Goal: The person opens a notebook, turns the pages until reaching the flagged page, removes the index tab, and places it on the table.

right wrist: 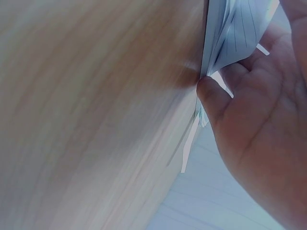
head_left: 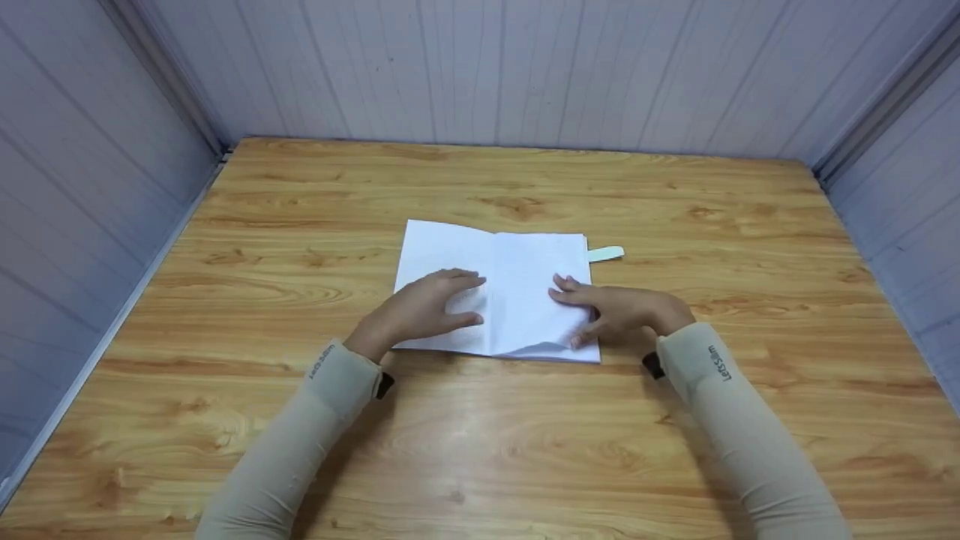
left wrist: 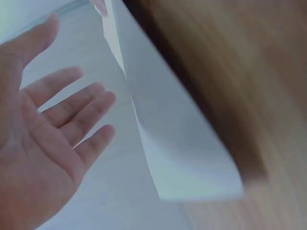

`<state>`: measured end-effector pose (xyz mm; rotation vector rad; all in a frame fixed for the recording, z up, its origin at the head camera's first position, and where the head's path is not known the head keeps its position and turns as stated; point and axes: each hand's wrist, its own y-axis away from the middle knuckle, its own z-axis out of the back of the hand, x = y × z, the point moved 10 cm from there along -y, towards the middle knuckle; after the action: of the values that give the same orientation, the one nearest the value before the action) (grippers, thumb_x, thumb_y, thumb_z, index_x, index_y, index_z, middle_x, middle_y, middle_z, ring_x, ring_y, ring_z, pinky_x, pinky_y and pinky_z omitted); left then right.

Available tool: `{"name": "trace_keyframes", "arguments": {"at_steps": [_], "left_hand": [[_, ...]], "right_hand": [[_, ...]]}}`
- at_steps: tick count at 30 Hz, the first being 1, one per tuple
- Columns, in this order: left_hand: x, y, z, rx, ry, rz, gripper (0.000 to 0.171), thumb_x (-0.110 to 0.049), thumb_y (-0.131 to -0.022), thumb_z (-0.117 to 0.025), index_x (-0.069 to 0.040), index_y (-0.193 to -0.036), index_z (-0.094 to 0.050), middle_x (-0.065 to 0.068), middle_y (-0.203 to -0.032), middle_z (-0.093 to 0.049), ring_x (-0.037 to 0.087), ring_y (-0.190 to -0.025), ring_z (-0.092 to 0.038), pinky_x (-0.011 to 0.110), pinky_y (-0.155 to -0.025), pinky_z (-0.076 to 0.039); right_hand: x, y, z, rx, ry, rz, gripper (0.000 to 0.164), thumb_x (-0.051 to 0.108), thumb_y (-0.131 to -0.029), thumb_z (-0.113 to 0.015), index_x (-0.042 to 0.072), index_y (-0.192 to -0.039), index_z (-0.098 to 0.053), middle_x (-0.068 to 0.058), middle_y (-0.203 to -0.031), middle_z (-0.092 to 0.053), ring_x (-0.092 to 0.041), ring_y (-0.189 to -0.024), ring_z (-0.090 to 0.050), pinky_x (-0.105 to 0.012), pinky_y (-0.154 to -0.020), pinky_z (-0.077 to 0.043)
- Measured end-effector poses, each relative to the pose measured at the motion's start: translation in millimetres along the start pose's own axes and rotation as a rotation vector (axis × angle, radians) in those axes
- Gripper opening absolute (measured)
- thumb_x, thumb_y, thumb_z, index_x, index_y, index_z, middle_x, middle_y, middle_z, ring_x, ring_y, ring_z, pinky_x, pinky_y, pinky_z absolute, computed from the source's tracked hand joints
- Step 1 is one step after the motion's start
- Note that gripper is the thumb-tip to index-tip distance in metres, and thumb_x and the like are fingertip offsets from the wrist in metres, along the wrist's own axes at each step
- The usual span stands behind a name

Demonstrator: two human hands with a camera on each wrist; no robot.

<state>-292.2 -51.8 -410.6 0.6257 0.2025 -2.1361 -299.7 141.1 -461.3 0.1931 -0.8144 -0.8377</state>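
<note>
An open notebook (head_left: 525, 255) with white pages lies on the table; faint ruled lines show on a page in the right wrist view. My left hand (head_left: 435, 304) hovers over the left page, fingers spread and thumb apart, holding nothing. At the outer edge of the right page, my right hand (head_left: 619, 311) rests with its fingertips on the paper and its thumb near the lower corner. That page (right wrist: 244, 38) bows up along its near edge, against the fingers in the right wrist view. A pale green strip (head_left: 606, 253) sticks out past the notebook's right side.
The wood-patterned table (head_left: 480, 457) reaches back to a pale panelled wall (head_left: 495, 75). More panels (head_left: 75, 187) stand along the left and right sides. Beige sleeves cover both forearms.
</note>
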Motion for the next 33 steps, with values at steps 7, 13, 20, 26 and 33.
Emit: {"name": "trace_keyframes", "arguments": {"at_steps": [7, 13, 20, 26, 33], "left_hand": [[-26.4, -12.9, -6.2, -0.097, 0.073, -0.06, 0.052, -0.034, -0.091, -0.066, -0.007, -0.134, -0.056, 0.008, -0.135, -0.059, 0.024, -0.127, -0.053, 0.04, -0.107, -0.042], [-46.7, -21.4, -17.4, -0.075, 0.114, -0.124, 0.051, -0.032, -0.09, -0.067, -0.005, -0.132, -0.057, 0.01, -0.128, -0.063, 0.023, -0.115, -0.061, 0.039, -0.099, -0.048], [-66.5, -33.6, -31.8, -0.012, 0.08, -0.153, 0.047, -0.03, -0.089, -0.069, -0.005, -0.128, -0.062, 0.008, -0.124, -0.066, 0.02, -0.11, -0.063, 0.035, -0.095, -0.051], [-74.6, -41.2, -40.9, 0.007, 0.041, -0.154, 0.04, -0.025, -0.088, -0.071, -0.007, -0.123, -0.066, 0.006, -0.12, -0.069, 0.018, -0.108, -0.064, 0.034, -0.095, -0.051], [-77.2, -43.3, -44.2, -0.006, 0.066, -0.166, 0.027, -0.018, -0.089, -0.069, -0.008, -0.115, -0.071, 0.005, -0.113, -0.072, 0.016, -0.106, -0.067, 0.03, -0.094, -0.052]], "right_hand": [[-0.2, 0.0, 0.2, 0.007, -0.012, -0.009, 0.086, 0.044, -0.086, -0.065, 0.018, -0.154, -0.017, -0.001, -0.163, 0.007, -0.025, -0.15, 0.008, -0.05, -0.12, -0.004], [2.0, 0.0, 1.0, 0.004, -0.027, 0.007, 0.085, 0.042, -0.087, -0.064, 0.017, -0.154, -0.018, -0.002, -0.163, 0.006, -0.026, -0.15, 0.007, -0.051, -0.12, -0.005], [3.3, 0.0, 1.1, 0.002, -0.054, 0.05, 0.084, 0.039, -0.089, -0.064, 0.011, -0.153, -0.019, -0.007, -0.163, 0.005, -0.03, -0.149, 0.007, -0.053, -0.12, -0.004], [2.7, -0.1, 1.2, 0.003, -0.049, 0.054, 0.083, 0.042, -0.09, -0.063, 0.012, -0.154, -0.018, -0.006, -0.163, 0.006, -0.03, -0.149, 0.008, -0.053, -0.12, -0.004], [2.8, -0.2, 1.3, 0.009, -0.049, 0.041, 0.082, 0.041, -0.091, -0.062, 0.013, -0.154, -0.018, -0.006, -0.162, 0.007, -0.029, -0.149, 0.008, -0.052, -0.12, -0.004]]}}
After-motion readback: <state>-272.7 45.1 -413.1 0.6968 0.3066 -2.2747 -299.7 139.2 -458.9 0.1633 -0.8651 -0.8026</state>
